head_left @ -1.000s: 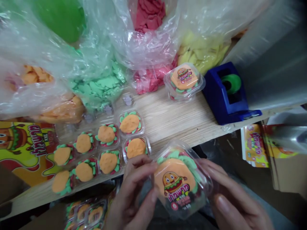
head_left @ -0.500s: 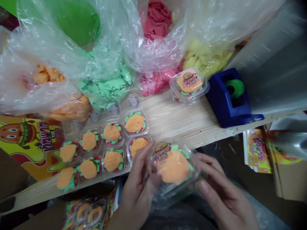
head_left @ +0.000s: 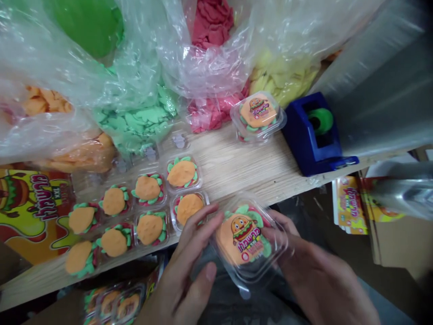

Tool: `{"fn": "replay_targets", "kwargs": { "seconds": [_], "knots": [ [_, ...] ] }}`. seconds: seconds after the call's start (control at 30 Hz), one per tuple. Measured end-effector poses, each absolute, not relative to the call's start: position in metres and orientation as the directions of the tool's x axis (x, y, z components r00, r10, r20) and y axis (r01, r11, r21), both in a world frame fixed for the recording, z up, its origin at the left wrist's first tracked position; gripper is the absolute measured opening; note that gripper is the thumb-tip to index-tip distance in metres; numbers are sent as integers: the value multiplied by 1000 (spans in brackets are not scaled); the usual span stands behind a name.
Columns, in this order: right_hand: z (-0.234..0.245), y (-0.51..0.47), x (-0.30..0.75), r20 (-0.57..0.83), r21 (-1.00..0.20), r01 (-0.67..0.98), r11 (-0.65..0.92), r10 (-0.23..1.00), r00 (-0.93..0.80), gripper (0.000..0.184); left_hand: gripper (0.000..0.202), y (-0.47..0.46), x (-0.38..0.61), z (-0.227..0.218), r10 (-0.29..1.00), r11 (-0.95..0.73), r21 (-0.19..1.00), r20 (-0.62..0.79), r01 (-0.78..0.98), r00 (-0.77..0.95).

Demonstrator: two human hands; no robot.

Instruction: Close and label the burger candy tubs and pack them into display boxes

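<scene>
Over the table's front edge, my right hand [head_left: 314, 262] holds a lidded clear plastic container [head_left: 270, 262], its thumb on the lid and its fingers at the far side. Inside sits an orange and green toy burger. A burger-cartoon label [head_left: 245, 237] shows on the lid, with a clear tab [head_left: 245, 292] at the near edge. My left hand [head_left: 186, 266] is open beside the container. Its fingertips are at the upper left rim, and its thumb stands apart. Nearest to it on the table is an orange-topped burger [head_left: 189, 208] in an open clear tray.
Several more burgers [head_left: 151, 229] sit in open trays on the wooden table [head_left: 230, 167]. Behind are bags of green pieces [head_left: 135, 126], red pieces [head_left: 211, 113] and yellow pieces [head_left: 284, 76]. A labelled closed container [head_left: 259, 113] stands beside a blue tape dispenser [head_left: 313, 135]. Boxes lie below right.
The container has turned in my hands, and its label now faces up near the middle of the lid. My left thumb has come away. The view has shifted slightly.
</scene>
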State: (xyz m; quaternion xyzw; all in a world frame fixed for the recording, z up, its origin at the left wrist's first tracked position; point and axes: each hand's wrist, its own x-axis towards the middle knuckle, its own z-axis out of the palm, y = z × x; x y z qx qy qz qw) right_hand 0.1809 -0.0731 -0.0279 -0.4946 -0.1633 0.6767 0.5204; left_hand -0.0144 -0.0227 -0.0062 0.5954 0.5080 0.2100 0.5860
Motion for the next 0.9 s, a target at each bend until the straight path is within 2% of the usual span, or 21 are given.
{"fn": "replay_targets", "kwargs": {
  "seconds": [0.07, 0.2, 0.33, 0.43, 0.5, 0.57, 0.67, 0.73, 0.83, 0.9],
  "knots": [
    [-26, -72, 179, -513, -739, -535, -410, 857, 52, 32, 39, -23, -11, -8, 873, 222, 923, -331, 314, 357],
    [-23, -69, 174, -546, -737, -542, -403, 828, 127, 16, 34, -24, -3, -12, 902, 242, 905, -342, 349, 262],
    [-25, -71, 172, -608, -642, -655, -400, 785, 116, 13, 27, -23, 0, -13, 897, 335, 892, -401, 305, 187],
    [-25, -74, 170, -666, -562, -728, -393, 737, 116, 10, 31, -24, 1, -13, 910, 347, 906, -388, 242, 148],
    [-24, -74, 170, -691, -515, -768, -380, 715, 109, 10, 32, -27, 3, -13, 935, 311, 937, -331, 159, 125],
    [-23, -74, 171, -698, -465, -800, -379, 713, 68, 16, 29, -30, 5, -15, 974, 183, 973, -198, 138, 106],
    [-21, -72, 172, -684, -429, -815, -391, 729, 10, 24, 33, -36, 7, -21, 982, -100, 955, 51, 278, 179],
    [-20, -72, 170, -673, -433, -817, -381, 740, 12, 23, 41, -40, 7, -25, 964, -212, 919, 141, 331, 225],
    [-20, -70, 167, -675, -446, -815, -369, 736, 37, 19, 42, -43, 9, -27, 970, -232, 939, 203, 253, 134],
    [-20, -68, 164, -677, -468, -803, -369, 734, 57, 15, 41, -44, 10, -26, 983, -185, 954, 179, 234, 48]
  ]
}}
